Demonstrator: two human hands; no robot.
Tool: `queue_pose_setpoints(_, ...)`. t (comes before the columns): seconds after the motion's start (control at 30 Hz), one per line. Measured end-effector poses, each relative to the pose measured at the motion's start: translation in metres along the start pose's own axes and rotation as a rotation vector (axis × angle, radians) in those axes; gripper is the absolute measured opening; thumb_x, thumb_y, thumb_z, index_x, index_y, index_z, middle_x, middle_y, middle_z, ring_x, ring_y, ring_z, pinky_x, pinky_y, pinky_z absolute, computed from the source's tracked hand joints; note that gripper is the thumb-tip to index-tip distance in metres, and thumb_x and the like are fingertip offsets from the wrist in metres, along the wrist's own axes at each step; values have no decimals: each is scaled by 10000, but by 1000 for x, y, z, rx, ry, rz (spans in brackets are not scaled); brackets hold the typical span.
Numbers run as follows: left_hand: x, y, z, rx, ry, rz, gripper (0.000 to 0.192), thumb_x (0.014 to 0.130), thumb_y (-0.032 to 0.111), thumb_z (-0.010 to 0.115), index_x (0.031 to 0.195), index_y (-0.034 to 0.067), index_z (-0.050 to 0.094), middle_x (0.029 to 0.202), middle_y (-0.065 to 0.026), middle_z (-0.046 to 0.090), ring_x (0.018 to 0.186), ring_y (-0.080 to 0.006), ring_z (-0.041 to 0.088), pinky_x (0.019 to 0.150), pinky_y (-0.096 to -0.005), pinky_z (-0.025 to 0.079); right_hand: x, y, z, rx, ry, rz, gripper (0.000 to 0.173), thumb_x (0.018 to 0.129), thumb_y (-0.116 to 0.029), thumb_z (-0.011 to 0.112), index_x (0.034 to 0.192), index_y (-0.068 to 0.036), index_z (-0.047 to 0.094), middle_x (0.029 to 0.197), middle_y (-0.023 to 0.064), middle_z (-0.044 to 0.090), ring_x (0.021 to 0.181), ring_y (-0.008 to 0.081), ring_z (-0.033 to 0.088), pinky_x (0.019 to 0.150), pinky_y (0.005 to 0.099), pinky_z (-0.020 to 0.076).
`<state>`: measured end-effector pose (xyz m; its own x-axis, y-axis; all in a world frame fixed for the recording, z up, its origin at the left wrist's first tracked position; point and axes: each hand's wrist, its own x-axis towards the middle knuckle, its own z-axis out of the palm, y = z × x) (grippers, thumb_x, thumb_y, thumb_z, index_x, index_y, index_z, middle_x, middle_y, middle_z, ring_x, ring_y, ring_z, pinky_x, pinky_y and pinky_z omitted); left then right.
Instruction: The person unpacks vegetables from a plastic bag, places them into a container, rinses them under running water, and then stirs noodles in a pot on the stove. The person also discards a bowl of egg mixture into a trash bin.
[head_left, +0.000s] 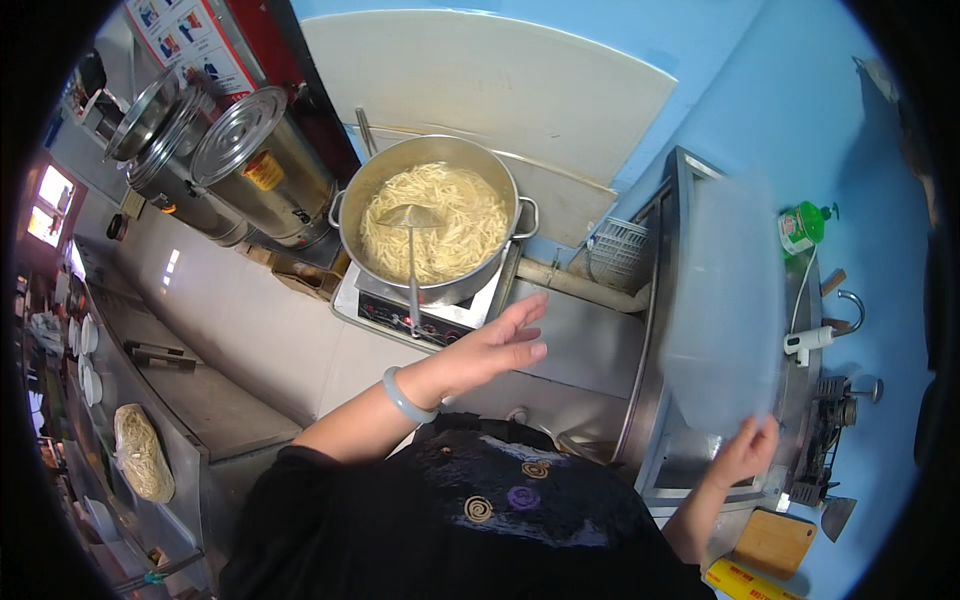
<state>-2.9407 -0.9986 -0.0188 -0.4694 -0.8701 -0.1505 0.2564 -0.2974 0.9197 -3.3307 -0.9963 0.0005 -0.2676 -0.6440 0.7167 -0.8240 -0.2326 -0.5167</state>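
Observation:
My right hand (746, 450) grips the lower edge of a translucent plastic sheet or lid (724, 300), blurred, over the metal sink at the right. Nothing is in my left hand (501, 341), which hangs with fingers apart just below and right of a large steel pot (517, 202). A jade-like bangle (406, 399) circles that wrist. Noodles (469, 214) in liquid fill the pot, which stands on an electric cooker (375, 304). A metal ladle or strainer (412, 216) rests in the pot, its handle over the near rim.
Lidded steel drums (277, 180) stand left of the pot. At the right are a metal sink (667, 457), a white tap (810, 341), a green pump bottle (802, 227) and a wooden cutting board (776, 541). A bag of noodles (142, 454) lies on the left counter.

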Motion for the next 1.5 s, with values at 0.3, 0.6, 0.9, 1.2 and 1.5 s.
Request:
queue_pose_setpoints(0.3, -143, 13, -130, -594, 327, 17, 930, 744, 744, 486, 1440, 209, 180, 1386, -112, 301, 1280, -353, 292, 979, -659, 281, -28, -261, 173, 637, -516, -1154, 129, 757, -288, 675, 782, -178, 612, 710, -72, 554, 643, 110, 525, 618, 253, 424)
queue_pose_setpoints(0.6, -302, -73, -208, -823, 1100, 188, 761, 673, 117, 500, 1392, 170, 256, 1314, -232, 325, 1175, -462, 367, 907, -699, 348, -134, -349, 303, 658, -911, -827, 546, 698, -294, 697, 1202, -155, 537, 1132, 117, 517, 1040, 301, 511, 902, 425, 405)
queue_pose_setpoints(0.9, -342, -113, -174, -790, 1475, 408, 716, 752, 148, 517, 1415, 194, 250, 1304, -133, 404, 1206, -363, 397, 954, -640, 330, -170, -235, 400, -217, -1671, -392, 673, 755, -127, 600, 1372, -71, 337, 1139, 289, 509, 1027, 433, 543, 866, 444, 474)
queue_pose_setpoints(1.2, -288, -101, -163, -900, 1479, 511, 689, 727, 132, 533, 1379, 167, 313, 1306, -175, 380, 1234, -420, 343, 987, -661, 308, -9, -185, 458, -207, -1362, -568, 516, 822, -22, 450, 1329, -107, 406, 1044, 224, 599, 979, 349, 589, 788, 444, 481)
queue_pose_setpoints(1.5, -257, -97, -162, -914, 1394, 492, 668, 685, 124, 541, 1329, 146, 366, 1280, -190, 390, 1232, -425, 334, 991, -649, 317, -109, -231, 476, -170, -1677, -558, 553, 795, -10, 435, 1342, -38, 358, 840, 225, 631, 814, 371, 619, 707, 459, 489)
